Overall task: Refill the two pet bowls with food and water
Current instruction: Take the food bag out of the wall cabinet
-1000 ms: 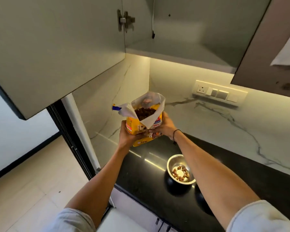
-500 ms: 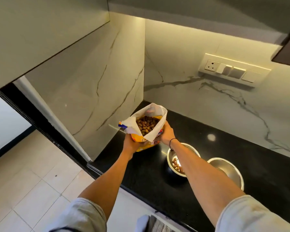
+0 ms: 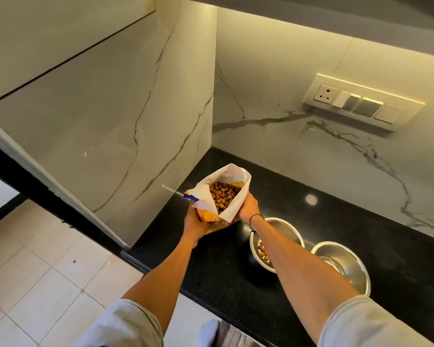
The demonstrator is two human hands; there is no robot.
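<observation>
An open yellow pet food bag [image 3: 224, 194] with a white lining and brown kibble inside hangs just above the black counter [image 3: 311, 221]. My left hand [image 3: 197, 220] grips its left side and my right hand [image 3: 248, 209] grips its right side. To the right of the bag stands a steel bowl [image 3: 280, 227] holding some kibble, partly hidden by my right forearm. A second steel bowl [image 3: 343, 264] stands right of it; I see nothing in it.
Marble walls close the counter's left side and back. A switch and socket panel [image 3: 361, 102] sits on the back wall. An upper cabinet [image 3: 48, 28] hangs at the top left. Tiled floor [image 3: 35, 271] lies left of the counter's front edge.
Both hands have brought the bag down from cabinet height to just above the counter. My view has tipped down, and the second bowl has come into sight.
</observation>
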